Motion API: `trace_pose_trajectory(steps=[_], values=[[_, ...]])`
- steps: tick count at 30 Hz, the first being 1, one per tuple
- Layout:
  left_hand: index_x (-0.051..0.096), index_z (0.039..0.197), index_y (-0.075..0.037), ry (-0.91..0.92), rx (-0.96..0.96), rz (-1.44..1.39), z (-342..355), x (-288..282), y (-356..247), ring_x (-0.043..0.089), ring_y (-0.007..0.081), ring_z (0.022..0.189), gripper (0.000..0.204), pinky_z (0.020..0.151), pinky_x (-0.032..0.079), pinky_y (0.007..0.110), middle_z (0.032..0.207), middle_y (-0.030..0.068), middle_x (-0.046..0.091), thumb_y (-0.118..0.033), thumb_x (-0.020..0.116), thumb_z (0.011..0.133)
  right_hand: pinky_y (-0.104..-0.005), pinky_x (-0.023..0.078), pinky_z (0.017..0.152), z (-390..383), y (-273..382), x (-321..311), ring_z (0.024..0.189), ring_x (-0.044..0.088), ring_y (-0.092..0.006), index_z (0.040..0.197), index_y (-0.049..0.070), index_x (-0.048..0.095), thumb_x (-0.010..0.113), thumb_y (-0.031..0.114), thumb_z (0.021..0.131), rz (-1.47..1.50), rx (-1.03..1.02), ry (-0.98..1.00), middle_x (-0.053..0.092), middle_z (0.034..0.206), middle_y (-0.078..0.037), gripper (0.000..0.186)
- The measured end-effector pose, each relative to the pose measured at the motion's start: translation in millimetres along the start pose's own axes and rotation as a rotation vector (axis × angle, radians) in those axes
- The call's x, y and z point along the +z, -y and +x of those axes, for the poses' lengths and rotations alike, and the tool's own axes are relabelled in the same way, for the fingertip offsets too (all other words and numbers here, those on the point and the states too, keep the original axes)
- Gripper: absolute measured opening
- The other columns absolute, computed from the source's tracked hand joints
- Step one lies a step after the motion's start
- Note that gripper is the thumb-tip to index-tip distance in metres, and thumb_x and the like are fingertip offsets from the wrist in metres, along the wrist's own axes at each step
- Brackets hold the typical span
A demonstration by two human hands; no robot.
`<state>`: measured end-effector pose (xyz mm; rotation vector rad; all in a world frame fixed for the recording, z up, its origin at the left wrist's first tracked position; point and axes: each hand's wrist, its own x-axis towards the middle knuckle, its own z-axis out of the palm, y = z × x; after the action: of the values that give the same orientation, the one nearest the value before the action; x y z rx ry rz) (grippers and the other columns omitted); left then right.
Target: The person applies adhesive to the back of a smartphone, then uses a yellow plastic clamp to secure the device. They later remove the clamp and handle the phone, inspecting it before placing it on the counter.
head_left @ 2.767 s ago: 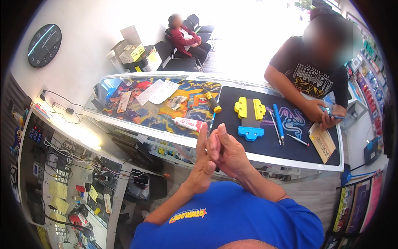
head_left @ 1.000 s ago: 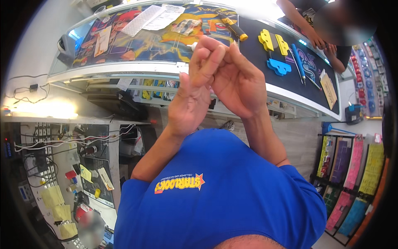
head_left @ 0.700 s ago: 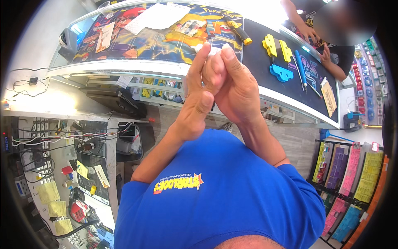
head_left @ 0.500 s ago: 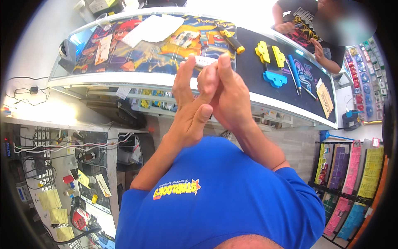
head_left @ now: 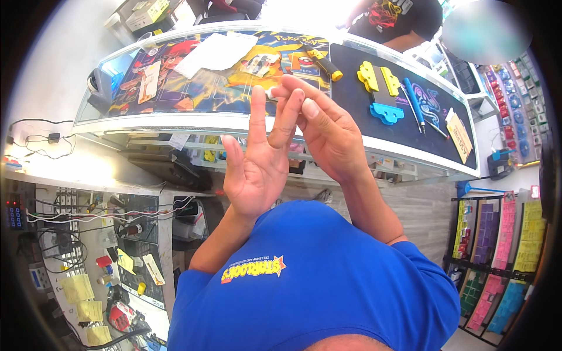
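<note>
The hands have come partly apart: half a second ago they are pressed close, and now the left hand turns its palm up toward the wearer, thumb and forefinger spread, while its other fingers lean right into the right hand, whose thumb and fingers meet them. Whether the right one truly pinches them, or has some small thing tucked between, I cannot tell from here. The nearest thing is a white tube, lying on the tabletop just beyond the fingers; only a bit of its pale end shows past them. To my eye, the change means that both hands are taken up with each other, and nothing on the surface is being handled. To the right, on the dark mat, the two yellow clips, the blue clip and the blue pen-shaped tool keep their places. White papers lie on the far left. Across on the far right, the other person has shifted leftward, and their hands, visible a moment ago, are now lost to me.
</note>
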<state>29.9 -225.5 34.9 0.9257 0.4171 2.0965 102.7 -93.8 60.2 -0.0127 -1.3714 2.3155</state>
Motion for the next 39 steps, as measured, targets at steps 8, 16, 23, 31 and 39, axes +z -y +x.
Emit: trace_pose_trajectory(steps=[8, 16, 23, 31, 39], values=[[-0.011, 0.169, -0.011, 0.000, -0.021, 0.329, -15, 4, 17, 0.004, 0.0286, 0.164, 0.088, 0.130, -0.004, 0.046, 0.177, 0.0151, 0.005, -0.069, 0.014, 0.108, -0.0247, 0.045, 0.072, -12, -14, 9, 0.078, 0.054, -0.0089, 0.109, 0.004, 0.064, 0.051, 0.040, 0.113, 0.175, 0.028, 0.016, 0.060, 0.086, -0.001, 0.039], [-0.015, 0.168, -0.011, 0.019, 0.009, 0.436, -19, 11, 14, 0.002, 0.0291, 0.164, 0.091, 0.129, -0.005, 0.045, 0.178, 0.0153, 0.000, -0.069, 0.021, 0.108, -0.0251, 0.044, 0.071, -11, 2, 32, 0.073, 0.050, -0.0103, 0.102, 0.002, 0.060, 0.043, 0.041, 0.115, 0.337, 0.099, -0.081, 0.057, 0.083, -0.001, 0.045], [-0.016, 0.168, -0.012, 0.046, -0.034, 0.468, -19, 7, 21, 0.004, 0.0294, 0.164, 0.091, 0.129, -0.003, 0.046, 0.178, 0.0162, 0.002, -0.067, 0.025, 0.109, -0.0246, 0.042, 0.065, -11, -8, 8, 0.068, 0.048, -0.0108, 0.090, 0.007, 0.059, 0.047, 0.046, 0.113, 0.305, 0.129, 0.002, 0.054, 0.076, 0.000, 0.047], [-0.014, 0.168, -0.011, -0.020, 0.023, 0.365, -13, 15, 14, 0.006, 0.0303, 0.164, 0.089, 0.130, 0.001, 0.046, 0.177, 0.0183, 0.006, -0.065, 0.024, 0.109, -0.0244, 0.046, 0.071, -8, -2, 28, 0.074, 0.052, -0.0103, 0.113, 0.003, 0.062, 0.045, 0.037, 0.115, 0.403, 0.073, -0.004, 0.058, 0.085, -0.001, 0.038], [-0.006, 0.169, -0.005, 0.018, -0.053, 0.303, -15, 9, 13, 0.009, 0.0310, 0.164, 0.091, 0.129, -0.003, 0.045, 0.174, 0.0221, 0.019, -0.070, 0.016, 0.108, -0.0307, 0.049, 0.068, -1, 10, 21, 0.067, 0.057, -0.0180, 0.068, 0.015, 0.043, 0.039, 0.057, 0.112, 0.238, 0.144, -0.136, 0.047, 0.059, -0.001, 0.061]])
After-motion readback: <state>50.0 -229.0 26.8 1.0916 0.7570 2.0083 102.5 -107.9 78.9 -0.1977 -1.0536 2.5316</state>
